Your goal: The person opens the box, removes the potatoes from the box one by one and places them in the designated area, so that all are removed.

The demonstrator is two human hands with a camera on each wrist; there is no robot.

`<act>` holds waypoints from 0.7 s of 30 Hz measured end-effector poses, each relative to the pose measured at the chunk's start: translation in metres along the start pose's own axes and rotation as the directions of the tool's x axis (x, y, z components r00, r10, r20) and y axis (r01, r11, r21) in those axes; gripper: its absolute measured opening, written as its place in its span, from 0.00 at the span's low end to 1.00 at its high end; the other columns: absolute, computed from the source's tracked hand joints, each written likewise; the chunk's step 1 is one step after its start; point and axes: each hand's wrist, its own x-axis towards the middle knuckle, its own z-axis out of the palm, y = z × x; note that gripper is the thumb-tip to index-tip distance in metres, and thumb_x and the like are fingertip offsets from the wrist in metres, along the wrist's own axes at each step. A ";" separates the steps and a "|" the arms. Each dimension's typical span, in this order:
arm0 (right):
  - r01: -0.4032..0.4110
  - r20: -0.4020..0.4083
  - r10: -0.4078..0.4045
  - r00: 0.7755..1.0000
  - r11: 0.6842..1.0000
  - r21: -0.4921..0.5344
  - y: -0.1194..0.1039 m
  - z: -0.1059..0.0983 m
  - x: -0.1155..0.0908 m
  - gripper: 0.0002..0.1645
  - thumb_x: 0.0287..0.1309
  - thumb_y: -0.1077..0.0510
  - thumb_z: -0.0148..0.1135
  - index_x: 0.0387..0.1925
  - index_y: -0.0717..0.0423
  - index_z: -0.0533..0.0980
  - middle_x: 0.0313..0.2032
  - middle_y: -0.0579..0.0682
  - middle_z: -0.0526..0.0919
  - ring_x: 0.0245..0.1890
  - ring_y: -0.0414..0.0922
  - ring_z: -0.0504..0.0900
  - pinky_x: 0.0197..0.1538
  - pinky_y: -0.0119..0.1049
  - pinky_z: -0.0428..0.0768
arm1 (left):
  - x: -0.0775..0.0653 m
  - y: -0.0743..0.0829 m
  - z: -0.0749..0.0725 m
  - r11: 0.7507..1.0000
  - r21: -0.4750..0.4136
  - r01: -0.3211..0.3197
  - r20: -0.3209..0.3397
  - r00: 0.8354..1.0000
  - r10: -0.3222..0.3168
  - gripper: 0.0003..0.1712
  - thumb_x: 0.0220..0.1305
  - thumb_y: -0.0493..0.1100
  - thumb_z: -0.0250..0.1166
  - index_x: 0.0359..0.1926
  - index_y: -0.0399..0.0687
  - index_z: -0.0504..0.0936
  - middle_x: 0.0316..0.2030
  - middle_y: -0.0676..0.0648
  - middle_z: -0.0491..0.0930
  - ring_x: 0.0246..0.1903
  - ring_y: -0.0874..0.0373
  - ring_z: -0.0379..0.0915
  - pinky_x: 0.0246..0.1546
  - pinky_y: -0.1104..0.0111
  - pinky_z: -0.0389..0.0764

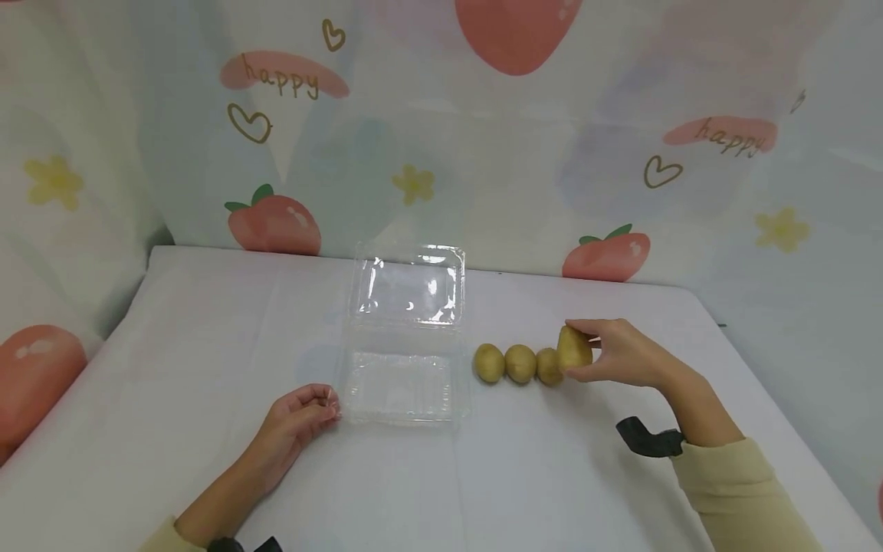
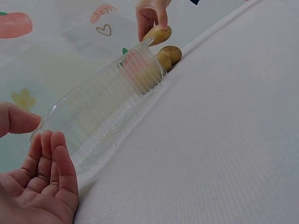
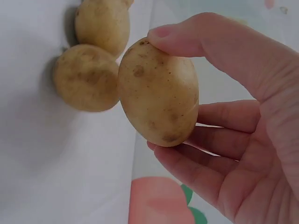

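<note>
A clear plastic clamshell container (image 1: 400, 421) lies on the table with its lid (image 1: 412, 290) folded back. My left hand (image 1: 295, 429) pinches the container's near left corner between thumb and fingers, as the left wrist view also shows at the rim (image 2: 38, 130). In my right hand (image 1: 624, 356) a potato (image 3: 159, 95) is held between the thumb and fingertips, raised off the table. Beside it, three more potatoes form a row to the right of the container: a left one (image 1: 489, 363), a middle one (image 1: 520, 363) and a right one (image 1: 549, 367), partly hidden by the held potato.
A white cloth (image 1: 207, 345) covers the table. Behind it hangs a printed backdrop (image 1: 483, 153) with strawberries and flowers, close to the table's far edge. A black strap piece (image 1: 648, 439) sits on the right wrist.
</note>
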 end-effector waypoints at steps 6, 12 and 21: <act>-0.080 0.019 0.081 0.997 0.996 -0.049 0.013 0.002 -0.010 0.41 0.40 0.56 0.73 0.55 0.73 0.68 0.44 0.55 0.78 0.44 0.51 0.75 0.47 0.48 0.76 | 0.000 -0.001 -0.002 1.000 -0.009 -0.020 0.029 0.999 0.020 0.08 0.57 0.27 0.53 0.40 0.30 0.68 0.33 0.46 0.71 0.35 0.60 0.71 0.42 0.70 0.75; -0.081 0.078 0.087 0.993 0.994 -0.076 0.022 0.006 -0.011 0.40 0.40 0.58 0.72 0.54 0.73 0.68 0.44 0.55 0.77 0.43 0.49 0.74 0.45 0.48 0.76 | 0.001 -0.001 -0.002 1.000 -0.009 -0.022 0.034 0.999 0.022 0.08 0.57 0.27 0.52 0.39 0.31 0.68 0.33 0.46 0.71 0.35 0.60 0.71 0.41 0.70 0.75; -0.102 0.137 0.104 0.985 0.995 -0.019 0.029 0.010 -0.007 0.43 0.39 0.56 0.73 0.55 0.75 0.66 0.49 0.61 0.75 0.48 0.54 0.73 0.48 0.48 0.75 | 0.000 0.000 -0.002 1.000 0.003 -0.022 0.030 0.999 0.022 0.09 0.57 0.28 0.54 0.40 0.30 0.67 0.33 0.46 0.71 0.35 0.59 0.71 0.42 0.71 0.75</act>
